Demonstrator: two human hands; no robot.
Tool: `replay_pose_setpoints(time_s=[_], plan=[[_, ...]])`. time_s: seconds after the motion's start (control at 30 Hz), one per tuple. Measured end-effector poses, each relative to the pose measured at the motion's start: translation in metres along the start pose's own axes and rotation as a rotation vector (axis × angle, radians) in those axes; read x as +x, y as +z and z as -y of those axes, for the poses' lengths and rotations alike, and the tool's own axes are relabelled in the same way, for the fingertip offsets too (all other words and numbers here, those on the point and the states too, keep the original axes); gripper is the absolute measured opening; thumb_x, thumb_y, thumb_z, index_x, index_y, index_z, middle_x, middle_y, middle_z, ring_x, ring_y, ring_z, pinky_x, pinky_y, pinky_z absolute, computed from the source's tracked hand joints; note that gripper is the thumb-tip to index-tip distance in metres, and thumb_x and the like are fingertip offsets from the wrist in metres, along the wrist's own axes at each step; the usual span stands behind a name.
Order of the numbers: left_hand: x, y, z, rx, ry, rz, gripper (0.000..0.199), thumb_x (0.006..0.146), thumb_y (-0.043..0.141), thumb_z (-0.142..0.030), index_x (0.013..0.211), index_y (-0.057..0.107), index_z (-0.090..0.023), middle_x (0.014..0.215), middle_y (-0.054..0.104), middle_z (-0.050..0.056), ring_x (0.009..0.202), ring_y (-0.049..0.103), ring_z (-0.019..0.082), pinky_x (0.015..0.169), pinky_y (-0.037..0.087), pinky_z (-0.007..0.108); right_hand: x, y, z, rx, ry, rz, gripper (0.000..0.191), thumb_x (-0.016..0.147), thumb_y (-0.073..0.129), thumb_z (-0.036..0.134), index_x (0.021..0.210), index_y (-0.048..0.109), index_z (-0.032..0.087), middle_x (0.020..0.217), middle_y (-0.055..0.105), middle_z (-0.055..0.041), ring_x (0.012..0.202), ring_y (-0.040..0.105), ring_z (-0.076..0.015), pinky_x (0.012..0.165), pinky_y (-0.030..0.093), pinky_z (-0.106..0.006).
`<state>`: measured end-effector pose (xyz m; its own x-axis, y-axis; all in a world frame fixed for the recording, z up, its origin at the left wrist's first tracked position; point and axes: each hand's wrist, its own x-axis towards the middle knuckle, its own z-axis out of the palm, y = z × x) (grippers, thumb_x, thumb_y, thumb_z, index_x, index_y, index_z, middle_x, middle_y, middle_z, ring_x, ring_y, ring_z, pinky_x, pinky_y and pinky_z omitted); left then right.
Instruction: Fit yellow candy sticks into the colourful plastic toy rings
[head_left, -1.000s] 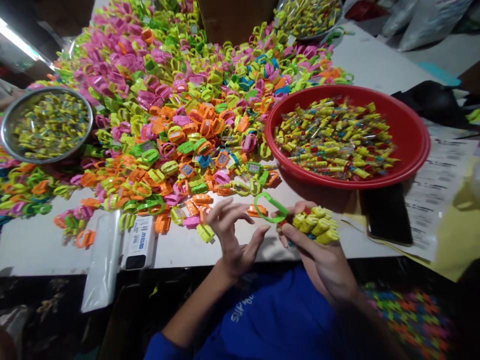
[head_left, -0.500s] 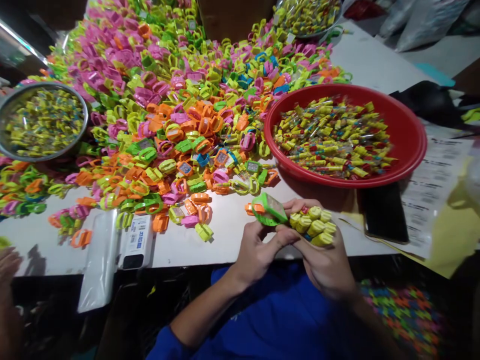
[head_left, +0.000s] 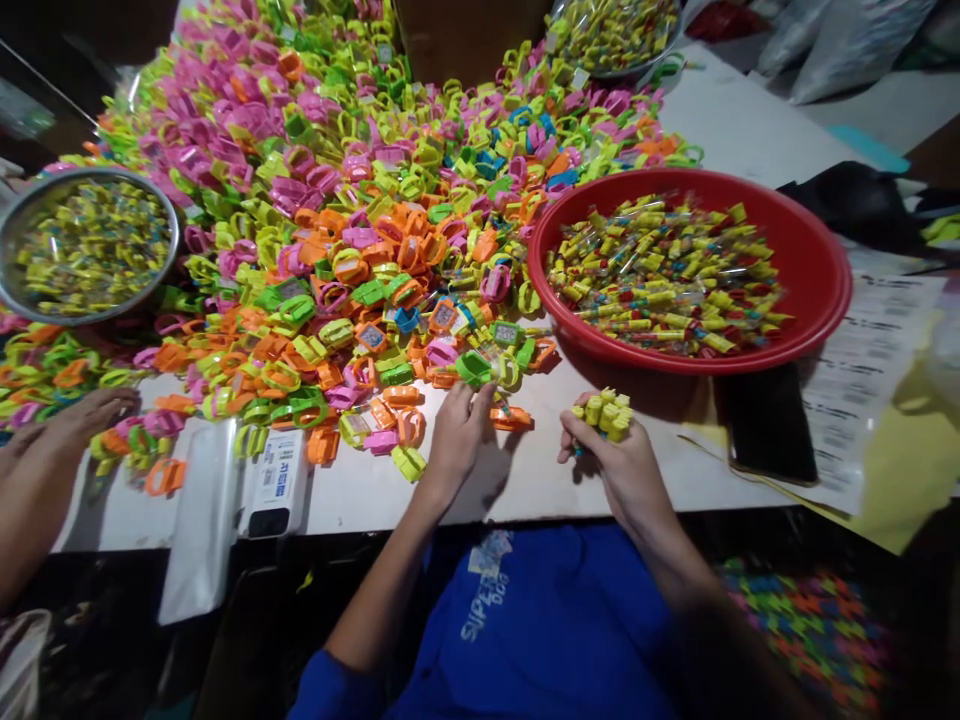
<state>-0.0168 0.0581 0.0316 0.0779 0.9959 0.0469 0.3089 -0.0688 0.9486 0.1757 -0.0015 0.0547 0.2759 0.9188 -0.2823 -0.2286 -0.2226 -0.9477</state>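
Observation:
My left hand [head_left: 457, 435] reaches over the white table at the front of the pile, its fingers stretched toward a green toy watch [head_left: 474, 368] just beyond the fingertips. Whether they still touch it is hard to make out. An orange toy watch [head_left: 511, 418] lies just right of this hand. My right hand [head_left: 622, 455] is closed round a bundle of small yellow-ended tubes [head_left: 609, 412], their ends pointing up. It is held above the table, in front of a red basin [head_left: 814, 250] full of similar clear-wrapped tubes.
A large heap of toy watches [head_left: 337, 200] spreads over the table. A metal bowl [head_left: 174, 235] of yellow tubes stands left. A white box [head_left: 276, 480], a clear plastic sleeve [head_left: 199, 520] and another person's hand [head_left: 67, 430] are at left; a phone [head_left: 765, 425] lies on papers [head_left: 862, 400] at right.
My hands have come apart. The green toy watch has gone from between them to the front of the pile, with my left hand. My right hand keeps the tubes; another person's hand has reached in.

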Motion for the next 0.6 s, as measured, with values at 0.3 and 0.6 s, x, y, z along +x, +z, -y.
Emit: replay_pose_setpoints(time_s=[0.3, 0.6], plan=[[-0.027, 0.011, 0.012, 0.489, 0.238, 0.305, 0.030, 0.108, 0.058, -0.037, 0.133, 0.066, -0.023, 0.131, 0.065, 0.012, 0.105, 0.071, 0.025, 0.082, 0.058, 0.034, 0.001, -0.006, -0.020, 0.032, 0.183, 0.088, 0.058, 0.067, 0.096, 0.054, 0.102, 0.069, 0.017, 0.071, 0.068, 0.0001, 0.050, 0.057, -0.0124, 0.041, 0.037, -0.022], [-0.020, 0.018, -0.016, -0.305, -0.114, 0.238, 0.028, 0.094, 0.079, -0.044, 0.104, 0.070, -0.019, 0.089, 0.069, 0.001, 0.070, 0.058, 0.013, 0.067, 0.046, 0.024, -0.011, -0.010, 0.001, 0.148, 0.192, 0.073, 0.044, 0.068, 0.098, 0.044, 0.094, 0.075, 0.016, 0.074, 0.071, -0.0030, 0.062, 0.064, -0.0144, 0.051, 0.042, -0.023]])
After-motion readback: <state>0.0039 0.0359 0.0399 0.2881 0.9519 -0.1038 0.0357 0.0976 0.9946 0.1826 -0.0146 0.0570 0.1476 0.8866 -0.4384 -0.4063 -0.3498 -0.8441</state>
